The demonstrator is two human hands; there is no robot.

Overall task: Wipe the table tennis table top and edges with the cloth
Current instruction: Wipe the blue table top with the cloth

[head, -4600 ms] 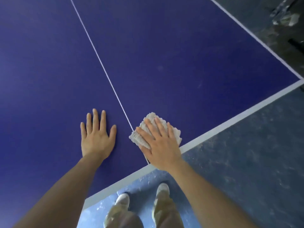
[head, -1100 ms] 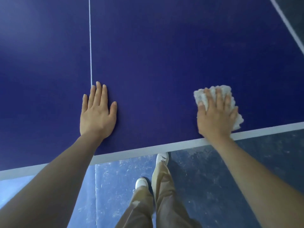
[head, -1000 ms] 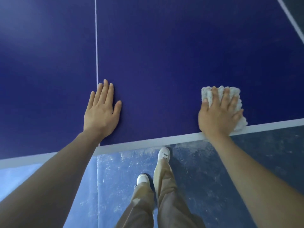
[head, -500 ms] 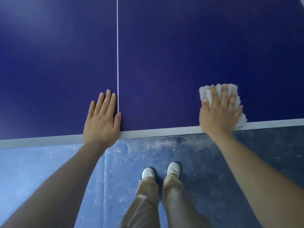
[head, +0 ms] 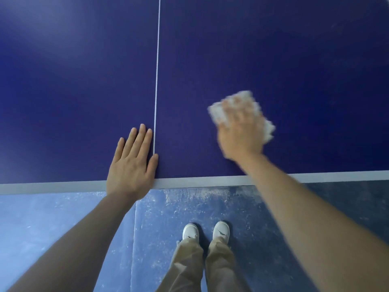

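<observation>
A person's right hand, blurred, presses with spread fingers on a pale, nubbly folded cloth lying on the dark blue table tennis table top, a little in from its white-striped near edge. The left hand lies flat with fingers straight, just left of the thin white centre line, its heel over the edge stripe. White shoes stand on the scuffed blue floor below.
</observation>
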